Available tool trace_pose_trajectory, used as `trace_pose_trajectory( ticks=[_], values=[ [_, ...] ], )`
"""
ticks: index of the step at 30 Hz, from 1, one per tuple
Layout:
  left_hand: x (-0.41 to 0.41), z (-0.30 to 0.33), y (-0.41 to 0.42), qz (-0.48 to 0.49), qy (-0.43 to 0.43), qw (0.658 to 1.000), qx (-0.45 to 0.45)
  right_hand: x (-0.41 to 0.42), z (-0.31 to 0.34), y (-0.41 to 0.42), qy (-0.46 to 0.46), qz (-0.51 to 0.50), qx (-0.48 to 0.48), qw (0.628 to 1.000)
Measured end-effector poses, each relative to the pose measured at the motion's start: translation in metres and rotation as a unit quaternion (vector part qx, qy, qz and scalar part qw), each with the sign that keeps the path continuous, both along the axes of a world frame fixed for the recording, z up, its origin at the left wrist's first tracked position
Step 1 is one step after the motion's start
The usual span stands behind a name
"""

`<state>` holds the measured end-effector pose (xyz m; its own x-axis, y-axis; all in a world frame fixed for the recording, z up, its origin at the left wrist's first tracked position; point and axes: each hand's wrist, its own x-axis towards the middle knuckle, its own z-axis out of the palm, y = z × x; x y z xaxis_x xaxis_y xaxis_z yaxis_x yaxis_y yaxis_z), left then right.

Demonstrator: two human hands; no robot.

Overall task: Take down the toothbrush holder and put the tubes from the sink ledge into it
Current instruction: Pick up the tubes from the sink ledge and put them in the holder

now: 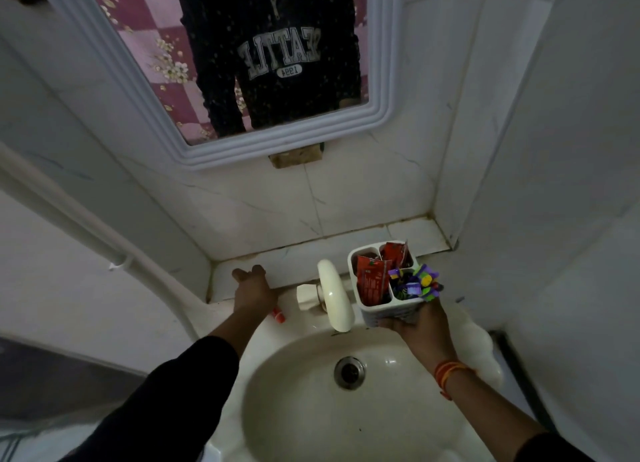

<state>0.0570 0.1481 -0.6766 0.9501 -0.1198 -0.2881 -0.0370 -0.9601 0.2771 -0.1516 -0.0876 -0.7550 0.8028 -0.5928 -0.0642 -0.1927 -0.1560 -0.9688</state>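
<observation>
**A:** Where was the toothbrush holder [384,290] at that point?

**B:** Off its perch already, held just to the right of the tap [334,297], above the basin's rim. The right hand [417,326] cupped it from underneath, fingers wrapped round its base, so that grip was firmly closed on it.

**A:** Anything inside?

**B:** Yes. Two red tubes [375,278] stood in the compartments nearest the tap and behind, and the compartment farthest from the tap held a bunch of purple, green and yellow items [415,283]; I couldn't make out what they were.

**A:** And the other hand?

**B:** The left hand [251,288] was on the opposite side of the tap, palm down, with the fingers on the tiled ledge [298,257]. Just beneath the heel of that hand, a small red-capped piece [278,314] poked out on the sink [398,396] rim. It looked like one more tube, mostly hidden. Whether the fingers had closed on it or merely lay over it, I couldn't tell.

**A:** So how far along?

**B:** By my reckoning, nearly finished: holder down, two tubes in, probably one left to lift and drop in. The ledge behind the tap showed nothing else.
</observation>
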Motion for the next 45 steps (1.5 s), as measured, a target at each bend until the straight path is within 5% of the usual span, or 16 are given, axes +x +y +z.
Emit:
trace_pose_trajectory(
  ticks=[6,12,16,25,29,37,42,45],
  values=[
    [0.000,0.005,-0.005,0.115,-0.023,0.977,-0.176,0.000,-0.003,0.000,0.004,0.005,-0.011,1.000],
    [-0.031,0.077,-0.043,0.006,-0.044,0.916,-0.400,-0.002,0.000,0.001,0.017,-0.002,-0.031,0.999],
    [-0.053,0.119,-0.071,-0.084,-0.046,0.889,-0.447,-0.003,0.003,0.001,0.010,-0.005,-0.021,1.000],
    [-0.068,0.139,-0.109,-0.308,0.124,0.917,-0.221,-0.004,0.003,-0.001,0.001,0.005,-0.015,1.000],
    [-0.070,0.141,-0.115,-0.432,0.033,0.896,-0.097,-0.004,0.004,0.000,-0.008,0.004,-0.019,1.000],
    [-0.065,0.141,-0.123,-0.390,-0.011,0.917,-0.089,-0.004,0.009,0.001,-0.001,0.003,-0.039,0.999],
    [-0.051,0.121,-0.141,-0.328,0.091,0.936,0.090,-0.005,0.013,0.004,0.024,-0.002,-0.046,0.999],
    [-0.048,0.113,-0.150,-0.305,0.109,0.945,0.037,-0.008,0.015,0.005,0.035,-0.013,-0.066,0.997]
  ],
)
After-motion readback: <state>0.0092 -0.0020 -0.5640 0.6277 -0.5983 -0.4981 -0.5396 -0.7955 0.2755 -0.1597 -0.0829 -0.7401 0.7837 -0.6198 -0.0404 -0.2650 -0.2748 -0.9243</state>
